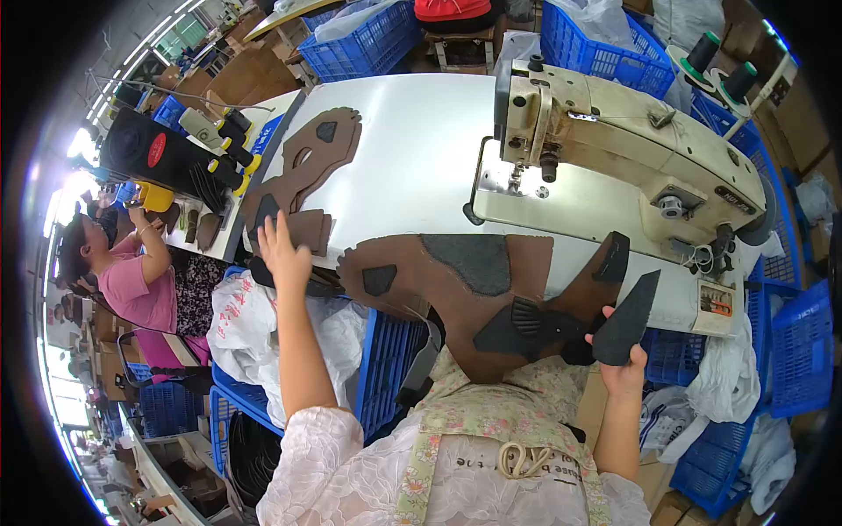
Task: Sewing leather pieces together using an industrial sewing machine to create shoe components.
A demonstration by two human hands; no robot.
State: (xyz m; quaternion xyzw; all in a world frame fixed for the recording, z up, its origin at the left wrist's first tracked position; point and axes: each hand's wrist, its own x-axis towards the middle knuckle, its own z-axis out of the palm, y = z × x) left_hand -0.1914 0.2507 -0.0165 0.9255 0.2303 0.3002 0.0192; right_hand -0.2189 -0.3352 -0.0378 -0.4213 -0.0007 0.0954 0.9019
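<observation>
My left hand [285, 256] is stretched out at the left end of the white sewing table, its fingers spread. It is beside a stack of brown cut pieces [320, 162]; whether the fingertips touch them I cannot tell. Between thumb and fingers, my right hand [624, 373] holds a dark grey pointed piece of material [627, 323] near the table's front edge. A large brown panel with dark grey patches [465, 307] lies across the front edge and hangs toward my lap. Its right end is next to my right hand. A smaller brown piece [309, 230] sits close to my left hand.
The sewing machine [631, 131] stands on the right of the white table [403, 114]. Thread spools [232, 149] are at the left. Blue crates [364, 39] surround the table, some with white bags [241, 324]. A co-worker in pink [145, 280] sits at the left.
</observation>
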